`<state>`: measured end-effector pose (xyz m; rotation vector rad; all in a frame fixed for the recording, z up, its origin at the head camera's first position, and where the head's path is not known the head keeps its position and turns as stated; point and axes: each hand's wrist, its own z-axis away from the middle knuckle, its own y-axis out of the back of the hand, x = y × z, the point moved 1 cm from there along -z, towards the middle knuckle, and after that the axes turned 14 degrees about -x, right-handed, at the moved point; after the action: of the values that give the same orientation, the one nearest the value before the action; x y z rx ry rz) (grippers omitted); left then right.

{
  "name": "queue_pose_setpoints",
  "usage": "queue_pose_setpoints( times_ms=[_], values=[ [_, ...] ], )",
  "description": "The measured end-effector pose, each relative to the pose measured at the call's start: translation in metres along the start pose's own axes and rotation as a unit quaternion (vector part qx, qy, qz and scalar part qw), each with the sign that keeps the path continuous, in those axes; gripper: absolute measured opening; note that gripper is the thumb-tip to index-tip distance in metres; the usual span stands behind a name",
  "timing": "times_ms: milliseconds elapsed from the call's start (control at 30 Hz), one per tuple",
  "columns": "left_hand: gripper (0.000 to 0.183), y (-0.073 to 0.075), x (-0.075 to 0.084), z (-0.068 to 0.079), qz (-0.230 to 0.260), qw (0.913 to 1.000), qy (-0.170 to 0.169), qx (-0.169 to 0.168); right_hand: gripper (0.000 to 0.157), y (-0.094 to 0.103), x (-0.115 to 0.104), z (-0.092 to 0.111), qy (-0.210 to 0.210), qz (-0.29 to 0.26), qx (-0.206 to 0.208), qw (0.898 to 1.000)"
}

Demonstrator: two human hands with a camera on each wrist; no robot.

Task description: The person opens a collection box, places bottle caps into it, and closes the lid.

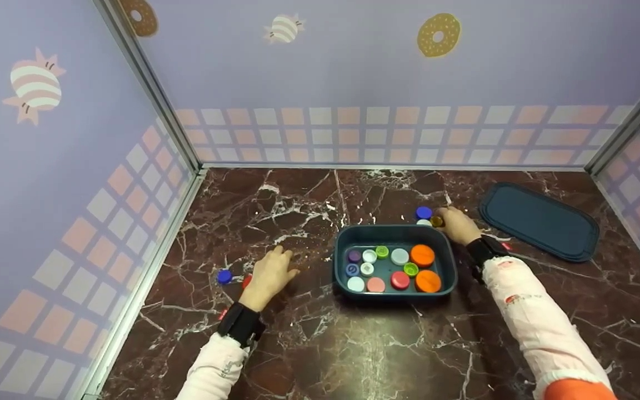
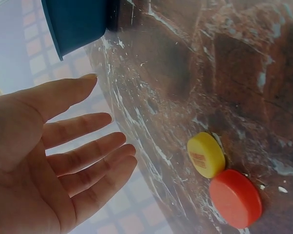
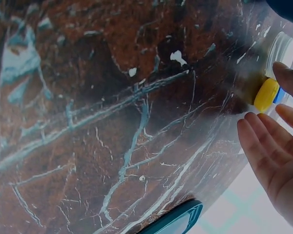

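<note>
My right hand [image 1: 460, 225] reaches just past the back right corner of the dark teal box [image 1: 395, 295]. Its thumb and fingertips are right at a yellow cap [image 3: 266, 95], spread apart on either side of it. Beside that cap lie a blue cap [image 1: 424, 213] and a white cap [image 3: 282, 51]. Left of the box, my left hand [image 1: 269, 276] hovers palm down over the table, fingers loosely extended and holding nothing. Close to it are a red cap [image 2: 235, 199] and a yellow cap [image 2: 206, 155] that touch, plus a blue cap [image 1: 224, 276].
Inside the box lie several caps, among them orange ones [image 1: 423, 255], a red one [image 1: 400, 280] and green ones [image 1: 381, 252]. A dark teal lid [image 1: 540, 221] rests on the marble table at the right. Patterned walls [image 1: 320, 78] enclose the back and sides.
</note>
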<state>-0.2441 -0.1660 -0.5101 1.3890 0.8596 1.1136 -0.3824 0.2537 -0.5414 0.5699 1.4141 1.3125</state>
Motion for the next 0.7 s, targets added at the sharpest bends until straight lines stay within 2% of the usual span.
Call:
queue_pose_setpoints(
  times_ms=[233,400,567,700],
  values=[
    [0.034,-0.0017,-0.0025,0.0012,-0.003,1.0000,-0.002,-0.001,0.035,-0.0013,0.0006,-0.0003,0.025,0.012,0.020,0.999],
    [0.030,-0.0041,-0.0049,0.0024,0.005,1.0000,0.002,-0.006,0.028,-0.0028,0.0011,0.0002,0.038,0.021,0.020,0.999],
    [0.031,-0.0049,-0.0067,0.0041,0.012,0.9999,0.006,-0.009,0.012,-0.0018,-0.0014,-0.0001,0.052,0.016,0.015,0.998],
    [0.032,-0.0051,-0.0071,0.0050,0.008,0.9999,0.006,-0.006,0.010,0.0002,-0.0024,0.0008,0.067,0.008,0.013,0.998]
  ],
)
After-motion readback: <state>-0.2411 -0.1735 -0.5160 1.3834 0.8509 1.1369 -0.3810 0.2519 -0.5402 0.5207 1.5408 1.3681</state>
